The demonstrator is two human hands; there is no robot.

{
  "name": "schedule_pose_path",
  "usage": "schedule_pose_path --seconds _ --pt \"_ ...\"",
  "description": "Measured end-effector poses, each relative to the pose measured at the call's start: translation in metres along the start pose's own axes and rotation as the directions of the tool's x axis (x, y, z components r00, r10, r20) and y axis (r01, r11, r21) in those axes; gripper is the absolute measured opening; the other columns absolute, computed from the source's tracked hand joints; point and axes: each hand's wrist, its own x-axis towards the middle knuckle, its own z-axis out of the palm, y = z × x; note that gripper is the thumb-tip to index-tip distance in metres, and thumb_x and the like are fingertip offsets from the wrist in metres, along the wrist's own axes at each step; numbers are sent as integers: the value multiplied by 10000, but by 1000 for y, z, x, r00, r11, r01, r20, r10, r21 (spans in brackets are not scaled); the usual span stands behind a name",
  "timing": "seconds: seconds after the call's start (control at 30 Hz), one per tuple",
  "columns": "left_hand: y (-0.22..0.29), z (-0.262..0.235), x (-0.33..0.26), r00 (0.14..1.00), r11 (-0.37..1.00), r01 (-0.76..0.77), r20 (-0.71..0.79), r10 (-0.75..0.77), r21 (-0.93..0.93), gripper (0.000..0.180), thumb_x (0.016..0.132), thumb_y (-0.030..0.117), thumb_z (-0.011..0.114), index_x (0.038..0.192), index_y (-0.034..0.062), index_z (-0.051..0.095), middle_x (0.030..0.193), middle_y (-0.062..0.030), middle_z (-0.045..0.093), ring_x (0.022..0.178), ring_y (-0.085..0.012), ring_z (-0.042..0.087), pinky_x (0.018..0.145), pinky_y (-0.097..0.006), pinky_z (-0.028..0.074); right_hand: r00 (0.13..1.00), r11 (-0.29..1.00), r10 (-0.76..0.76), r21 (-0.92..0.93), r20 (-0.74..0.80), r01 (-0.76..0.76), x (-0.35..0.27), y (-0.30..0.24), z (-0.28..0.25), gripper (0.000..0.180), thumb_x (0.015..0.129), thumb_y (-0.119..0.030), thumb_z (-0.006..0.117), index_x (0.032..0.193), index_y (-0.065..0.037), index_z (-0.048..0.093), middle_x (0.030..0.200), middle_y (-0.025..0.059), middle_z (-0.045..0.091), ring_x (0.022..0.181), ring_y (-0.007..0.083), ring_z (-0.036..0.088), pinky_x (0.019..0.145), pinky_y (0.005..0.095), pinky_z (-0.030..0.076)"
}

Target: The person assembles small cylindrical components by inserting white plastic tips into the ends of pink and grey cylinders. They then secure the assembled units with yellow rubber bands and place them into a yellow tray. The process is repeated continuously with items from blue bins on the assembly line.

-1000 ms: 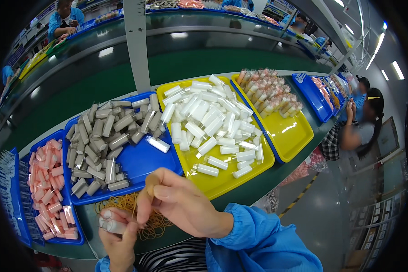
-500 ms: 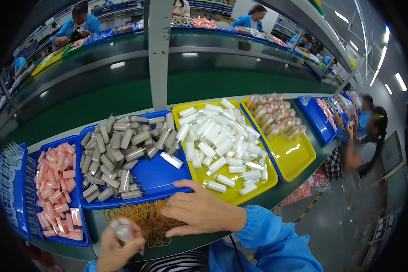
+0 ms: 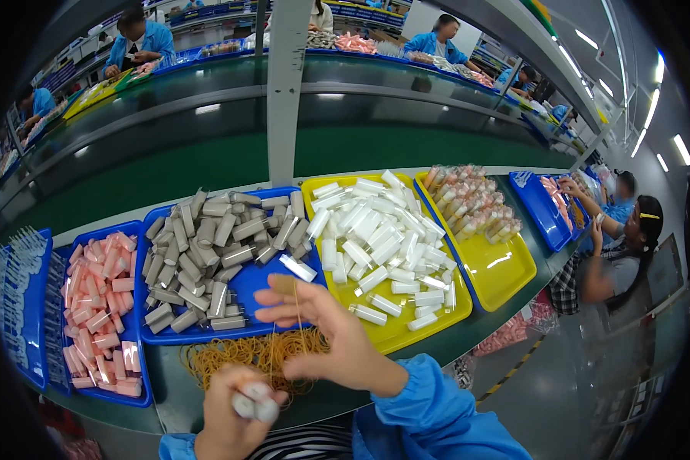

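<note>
Near the bench's front edge, my left hand (image 3: 238, 406) is closed around a small bundle of whitish, round-ended pieces (image 3: 254, 400); their exact kind is hard to make out. My right hand (image 3: 333, 333) is raised just right of it, fingers spread, with a thin tan rubber band (image 3: 297, 307) stretched along them. Below both hands lies a loose pile of rubber bands (image 3: 230, 354) on the green bench. Behind my right hand is a blue tray (image 3: 264, 295) of grey plastic-looking pieces (image 3: 195, 249), one white piece (image 3: 297, 267) among them.
A yellow tray (image 3: 464, 299) of white pieces (image 3: 368, 230) stands to the right, then a yellow tray (image 3: 498, 280) of wrapped bundles (image 3: 475, 203). Pink pieces (image 3: 100, 307) fill a blue tray at left. A metal post (image 3: 284, 100) rises behind. Co-workers sit beyond and at right.
My right hand has lifted off the rubber-band pile with a band on its fingers. My left hand has moved right, bringing the bundle closer to it. The view has shifted slightly.
</note>
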Motion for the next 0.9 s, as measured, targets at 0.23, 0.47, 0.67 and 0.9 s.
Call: schedule_pose_path --seconds 0.23,0.47,0.67,0.9 --pt "19 -12 7 982 970 86 144 -121 228 580 826 -54 615 1364 5 405 1111 -189 613 1025 -307 623 880 -345 491 914 787 -271 -477 303 392 -12 0 20 561 726 -170 777 1189 -16 501 1181 172 536 1021 371 533 855 405 466" --pt "2 -2 6 985 976 -18 171 -20 217 639 830 35 691 1393 -21 394 1362 -220 489 1193 -295 560 1000 -366 448 961 880 -43 -446 273 165 -15 -2 23 490 746 -121 759 1166 -28 523 1150 155 532 1017 328 520 836 384 464" --pt "-6 -18 16 943 986 166 288 -166 26 983 810 192 810 1530 -9 173 1404 -195 436 1299 -241 457 1089 -348 358 956 940 177 -327 235 -94 -8 -4 5 578 826 -149 759 1332 -40 502 1141 121 586 1012 221 592 896 350 491" --pt "-13 -29 7 956 986 91 289 -47 -142 907 811 107 794 1531 72 245 1434 -166 390 1272 -284 485 1036 -387 445 860 829 509 252 32 -499 -14 -5 -8 458 875 -69 726 1267 7 501 1132 78 630 1026 122 604 905 297 495"
